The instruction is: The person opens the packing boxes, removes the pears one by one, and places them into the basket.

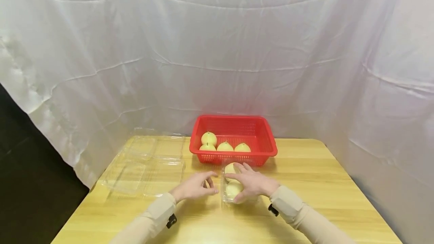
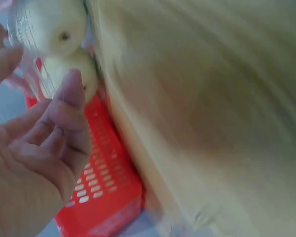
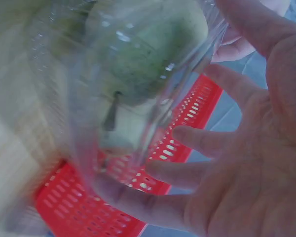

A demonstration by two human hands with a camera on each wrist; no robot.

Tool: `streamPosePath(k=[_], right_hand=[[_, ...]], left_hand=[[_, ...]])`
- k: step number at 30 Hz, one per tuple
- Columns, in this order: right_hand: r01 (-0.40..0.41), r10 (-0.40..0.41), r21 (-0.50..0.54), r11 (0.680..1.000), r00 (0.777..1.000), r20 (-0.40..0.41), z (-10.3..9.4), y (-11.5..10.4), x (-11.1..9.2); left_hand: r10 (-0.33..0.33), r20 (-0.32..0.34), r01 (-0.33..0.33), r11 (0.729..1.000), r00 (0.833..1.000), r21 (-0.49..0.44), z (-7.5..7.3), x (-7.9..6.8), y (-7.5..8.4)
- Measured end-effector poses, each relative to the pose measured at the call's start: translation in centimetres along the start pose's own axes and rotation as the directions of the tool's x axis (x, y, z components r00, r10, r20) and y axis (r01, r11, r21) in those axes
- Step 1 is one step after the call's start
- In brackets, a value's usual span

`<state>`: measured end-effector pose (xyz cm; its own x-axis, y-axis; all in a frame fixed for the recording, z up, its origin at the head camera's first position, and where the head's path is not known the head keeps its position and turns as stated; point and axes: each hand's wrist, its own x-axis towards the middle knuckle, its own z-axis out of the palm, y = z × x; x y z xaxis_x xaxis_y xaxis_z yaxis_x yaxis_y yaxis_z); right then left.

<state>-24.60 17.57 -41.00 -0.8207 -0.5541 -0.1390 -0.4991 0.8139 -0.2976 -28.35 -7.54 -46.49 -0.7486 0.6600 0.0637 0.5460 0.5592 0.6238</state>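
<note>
Two pale yellow pears (image 1: 234, 190) sit in a clear plastic clamshell box (image 1: 223, 195) in front of the basket, its lid lying over them. My right hand (image 1: 254, 182) rests on this box with spread fingers, the thumb at the near end. In the right wrist view the fingers (image 3: 202, 143) reach straight along the box's side. Just left of the box, my left hand (image 1: 197, 186) hovers with loosely bent fingers and nothing in them. The left wrist view shows its fingertips close to the pears (image 2: 49, 29).
A red plastic basket (image 1: 234, 157) holding several pears (image 1: 208, 138) stands at the back of the wooden table (image 1: 305, 183). Open clear clamshell boxes (image 1: 162, 176) lie at the left. A pale cloth curtain (image 1: 217, 48) hangs behind and on both sides.
</note>
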Motion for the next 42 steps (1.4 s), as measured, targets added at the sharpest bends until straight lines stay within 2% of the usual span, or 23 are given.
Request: streamPosePath(k=[4, 12, 18, 21, 27, 31, 34, 42], right_hand=[[-0.011, 0.011, -0.033, 0.999, 1.000, 0.014, 0.1, -0.9, 0.5], [-0.030, 0.029, -0.116, 0.993, 1.000, -0.012, 0.5, -1.2, 1.4], [-0.026, 0.020, -0.142, 0.990, 0.999, -0.041, 0.8, -1.2, 1.7], [-0.028, 0.022, -0.131, 0.991, 0.999, -0.049, 0.9, -1.3, 1.6], [-0.033, 0.028, -0.113, 0.993, 0.999, -0.047, 1.1, -1.6, 1.7], [-0.043, 0.040, -0.103, 0.994, 0.999, -0.035, 1.1, -2.1, 1.8], [-0.045, 0.041, -0.098, 0.994, 0.998, -0.040, 1.2, -2.3, 1.9], [-0.019, 0.013, -0.090, 0.996, 0.997, -0.073, 1.3, -2.6, 2.1]], left_hand=[[-0.002, 0.036, 0.005, 0.996, 0.999, -0.092, 0.8, -0.2, 0.2], [0.002, -0.004, -0.003, 0.991, 1.000, -0.133, 1.1, -0.7, 0.5], [-0.004, -0.013, 0.000, 0.969, 1.000, -0.249, 1.6, -0.9, 0.4], [-0.021, -0.006, 0.017, 0.941, 1.000, -0.337, 1.9, -0.9, 0.3], [-0.087, 0.041, 0.095, 0.845, 0.995, -0.526, 2.3, -0.9, 0.3], [-0.136, 0.052, 0.141, 0.799, 0.989, -0.585, 2.2, -1.3, 0.4], [-0.146, 0.072, 0.159, 0.767, 0.987, -0.621, 2.3, -1.4, 0.3], [-0.113, 0.128, 0.169, 0.730, 0.985, -0.662, 2.3, -1.6, 0.2]])
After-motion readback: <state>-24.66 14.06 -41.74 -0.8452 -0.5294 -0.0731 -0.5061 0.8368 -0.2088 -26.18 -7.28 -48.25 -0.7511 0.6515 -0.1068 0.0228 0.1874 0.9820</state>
